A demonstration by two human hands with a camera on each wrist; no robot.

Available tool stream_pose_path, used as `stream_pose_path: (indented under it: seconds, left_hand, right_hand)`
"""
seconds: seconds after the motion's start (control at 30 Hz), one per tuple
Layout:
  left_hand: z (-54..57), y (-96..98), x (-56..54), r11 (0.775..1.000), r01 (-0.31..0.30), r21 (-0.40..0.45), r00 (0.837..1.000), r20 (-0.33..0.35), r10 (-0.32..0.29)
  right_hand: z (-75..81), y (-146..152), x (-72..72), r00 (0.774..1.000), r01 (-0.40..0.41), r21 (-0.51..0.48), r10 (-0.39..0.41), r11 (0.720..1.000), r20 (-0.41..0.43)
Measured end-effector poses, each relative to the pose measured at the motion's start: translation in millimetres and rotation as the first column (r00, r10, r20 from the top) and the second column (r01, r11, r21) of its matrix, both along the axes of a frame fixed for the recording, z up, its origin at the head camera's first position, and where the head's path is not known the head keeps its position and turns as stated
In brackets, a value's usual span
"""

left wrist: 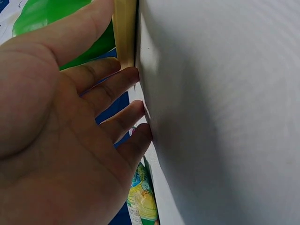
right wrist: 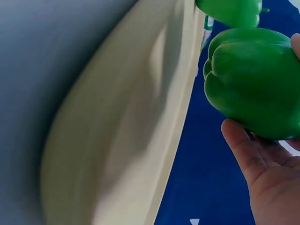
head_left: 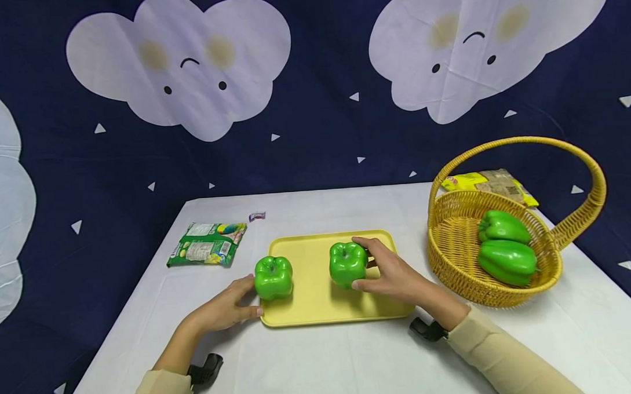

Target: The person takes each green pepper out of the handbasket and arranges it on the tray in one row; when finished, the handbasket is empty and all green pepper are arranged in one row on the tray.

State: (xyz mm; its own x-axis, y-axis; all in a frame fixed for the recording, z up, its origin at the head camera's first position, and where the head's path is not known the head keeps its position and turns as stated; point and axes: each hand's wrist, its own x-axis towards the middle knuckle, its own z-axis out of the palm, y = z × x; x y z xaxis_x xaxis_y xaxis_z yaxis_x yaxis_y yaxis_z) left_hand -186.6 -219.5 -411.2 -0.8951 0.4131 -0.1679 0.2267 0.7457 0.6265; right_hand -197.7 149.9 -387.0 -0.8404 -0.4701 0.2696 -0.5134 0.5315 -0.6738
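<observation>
A green bell pepper (head_left: 348, 266) is held in my right hand (head_left: 395, 275), thumb at the near side and fingers round the far side. In the right wrist view this bell pepper (right wrist: 255, 84) is raised over the tray. The yellow tray (head_left: 311, 304) lies flat on the table. At its left end sits a second bell pepper (head_left: 274, 278), stem up. My left hand (head_left: 222, 307) is beside that pepper, thumb by the tray's near left corner. In the left wrist view the fingers of this hand (left wrist: 70, 126) are spread and fairly straight, with nothing gripped.
To the right stands a yellow wicker basket (head_left: 454, 276) with a tall handle; two bell peppers (head_left: 505, 248) lie inside. Behind it is a yellow snack bag (head_left: 495, 185). A green packet (head_left: 207, 244) and a small wrapped candy (head_left: 257, 216) lie on the white table (head_left: 321, 365) at left.
</observation>
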Motion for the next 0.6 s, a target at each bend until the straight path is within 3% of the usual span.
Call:
stream_pose_path:
  seconds: [0.6]
  left_hand:
    - [-1.6,-0.9,-0.6,1.0,0.0,0.003,1.0,0.01,0.0]
  right_hand:
    - [-7.8,-22,-4.6,0.999,-0.028,0.094,0.025,0.995,0.041]
